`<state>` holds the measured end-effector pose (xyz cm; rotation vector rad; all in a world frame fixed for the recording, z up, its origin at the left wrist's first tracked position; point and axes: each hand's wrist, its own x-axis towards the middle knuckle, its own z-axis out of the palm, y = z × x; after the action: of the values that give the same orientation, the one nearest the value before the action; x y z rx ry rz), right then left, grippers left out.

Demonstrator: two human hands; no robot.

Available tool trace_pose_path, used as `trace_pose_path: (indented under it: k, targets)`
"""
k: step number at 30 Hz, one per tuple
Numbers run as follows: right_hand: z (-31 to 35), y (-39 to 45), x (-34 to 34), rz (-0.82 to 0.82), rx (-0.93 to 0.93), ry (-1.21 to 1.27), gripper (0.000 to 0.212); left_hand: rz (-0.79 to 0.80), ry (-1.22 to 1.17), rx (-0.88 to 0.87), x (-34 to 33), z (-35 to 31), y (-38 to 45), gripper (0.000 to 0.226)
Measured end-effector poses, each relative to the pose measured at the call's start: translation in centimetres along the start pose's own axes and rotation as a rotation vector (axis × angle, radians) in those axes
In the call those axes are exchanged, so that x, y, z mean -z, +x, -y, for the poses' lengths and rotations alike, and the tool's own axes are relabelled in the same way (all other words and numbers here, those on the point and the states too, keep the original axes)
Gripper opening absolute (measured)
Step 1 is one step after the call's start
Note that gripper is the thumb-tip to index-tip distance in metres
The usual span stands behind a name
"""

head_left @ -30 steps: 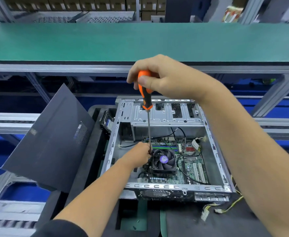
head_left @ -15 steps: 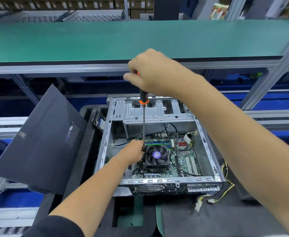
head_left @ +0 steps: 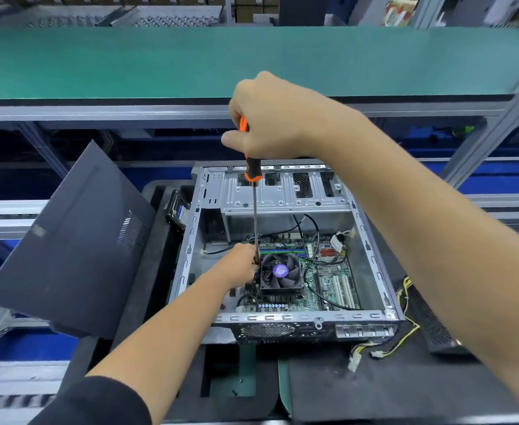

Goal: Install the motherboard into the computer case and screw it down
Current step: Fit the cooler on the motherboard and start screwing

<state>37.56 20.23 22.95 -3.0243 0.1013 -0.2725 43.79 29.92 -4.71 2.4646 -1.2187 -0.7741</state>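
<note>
One computer case (head_left: 371,259), one motherboard (head_left: 328,280), one screwdriver (head_left: 254,191), one cooler fan (head_left: 280,271), two hands.

No text, brand or number can be read anywhere. The round purple sticker (head_left: 280,270) at the hub of the cooler fan (head_left: 279,273) carries print too small and blurred to make out. The white label on the hard drive (head_left: 178,211) beside the computer case (head_left: 371,250) is likewise unreadable, as are markings on the motherboard (head_left: 328,283).
</note>
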Motion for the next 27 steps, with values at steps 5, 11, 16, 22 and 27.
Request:
trace_pose_path:
  k: [5, 11, 16, 22, 27]
  targets:
    - [0.5, 0.2, 0.7, 0.167, 0.059, 0.07, 0.013, 0.002, -0.032, 0.006, -0.1, 0.1, 0.2, 0.018]
    - [0.6, 0.3, 0.0, 0.045, 0.063, 0.253, 0.007, 0.009, -0.068, 0.002, 0.0, 0.1, 0.1, 0.016]
    - [0.4, 1.2, -2.0, -0.099, -0.048, 0.137, 0.038, 0.008, -0.058, 0.006, 0.2, 0.1, 0.0, 0.013]
    - [-0.1, 0.3, -3.2, 0.074, -0.04, 0.547, 0.026, 0.007, -0.123, -0.014, 0.4, 0.3, 0.0, 0.017]
    - [1.1, -0.6, -6.3, -0.061, -0.031, 0.64, 0.016, -0.046, -0.212, -0.052, 0.5, 0.0, -0.5, 0.01]
